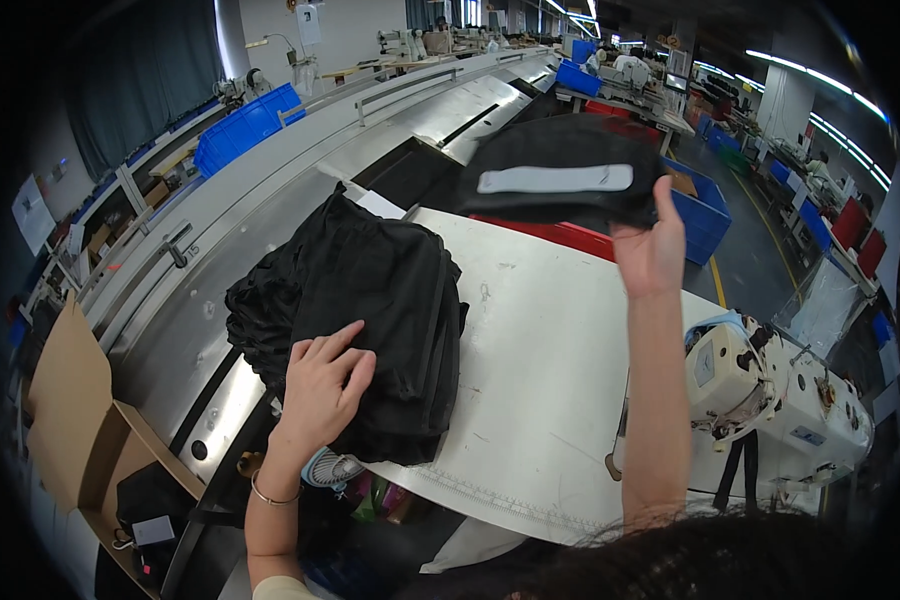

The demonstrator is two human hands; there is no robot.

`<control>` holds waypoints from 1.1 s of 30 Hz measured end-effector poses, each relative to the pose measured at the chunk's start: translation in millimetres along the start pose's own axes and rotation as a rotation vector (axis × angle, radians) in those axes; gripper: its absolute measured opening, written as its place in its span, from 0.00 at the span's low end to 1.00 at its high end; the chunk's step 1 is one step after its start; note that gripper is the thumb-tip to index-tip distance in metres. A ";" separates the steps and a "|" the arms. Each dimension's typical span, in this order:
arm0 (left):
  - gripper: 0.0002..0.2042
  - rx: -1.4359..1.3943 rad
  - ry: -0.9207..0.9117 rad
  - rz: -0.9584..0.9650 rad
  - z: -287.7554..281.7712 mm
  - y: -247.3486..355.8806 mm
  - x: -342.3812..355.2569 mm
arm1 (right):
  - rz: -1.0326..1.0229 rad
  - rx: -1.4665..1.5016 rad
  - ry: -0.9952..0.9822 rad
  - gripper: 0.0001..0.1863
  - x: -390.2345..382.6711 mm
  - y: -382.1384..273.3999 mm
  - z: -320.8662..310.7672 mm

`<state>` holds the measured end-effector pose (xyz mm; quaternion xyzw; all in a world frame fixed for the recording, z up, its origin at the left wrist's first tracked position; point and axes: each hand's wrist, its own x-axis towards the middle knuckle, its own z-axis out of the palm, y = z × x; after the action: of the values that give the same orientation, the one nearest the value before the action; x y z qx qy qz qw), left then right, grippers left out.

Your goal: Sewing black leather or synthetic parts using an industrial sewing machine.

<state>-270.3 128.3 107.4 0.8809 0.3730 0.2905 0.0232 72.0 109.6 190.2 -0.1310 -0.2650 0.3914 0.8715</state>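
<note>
1. The white table (pixel 545 370) is the landmark here; a ruler-like scale runs along its near edge.
2. The pile of black fabric (pixel 395 290) lies at the left end of the white table, its left part reaching past the table's edge toward the metal channel. Its layers are stacked unevenly, with rumpled folds on the left and straighter edges on the right.
3. The left hand (pixel 325 385) is over the left end of the table, palm down on the near part of the pile. It is loosely open, its fingers spread and slightly bent. A thin bracelet (pixel 273 497) circles that wrist.
4. The right hand (pixel 652 245) is raised at the table's far right, gripping the near right corner of a dark piece (pixel 530 155). The thumb shows along the edge; the other fingers are mostly hidden behind the piece.
5. The dark piece is held up over the table's far edge, apart from the pile, its outline somewhat blurred. A pale strip (pixel 555 179) runs lengthwise along it.
6. A cream sewing machine (pixel 770 385) stands at the right end of the table.
7. Beyond the table's far edge are a red bin (pixel 570 236), partly covered by the dark piece, and a blue bin (pixel 705 215) farther right.
8. Left of the table run the metal channel (pixel 205 310) and, nearer, an open cardboard box (pixel 70 400).
</note>
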 end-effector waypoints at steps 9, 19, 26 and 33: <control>0.05 0.038 0.176 0.126 -14.1 44.2 34.2 | -0.317 -1.753 -0.571 0.10 -144.9 -1.2 -21.5; 0.10 -0.103 -0.555 0.612 126.6 198.0 -36.3 | -0.128 -2.276 -1.201 0.23 -332.2 45.3 -51.6; 0.06 -0.360 -0.321 0.278 133.5 166.0 -32.0 | -0.434 -1.660 -1.352 0.26 -318.6 1.6 -60.0; 0.08 -0.275 -0.175 0.133 73.5 176.4 -12.8 | -0.688 -2.031 -1.256 0.23 -245.3 -54.4 -117.5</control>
<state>-124.9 5.6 85.5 0.9142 0.2671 0.2617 0.1565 35.9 -113.1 28.8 -0.4596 -0.8395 -0.2447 0.1553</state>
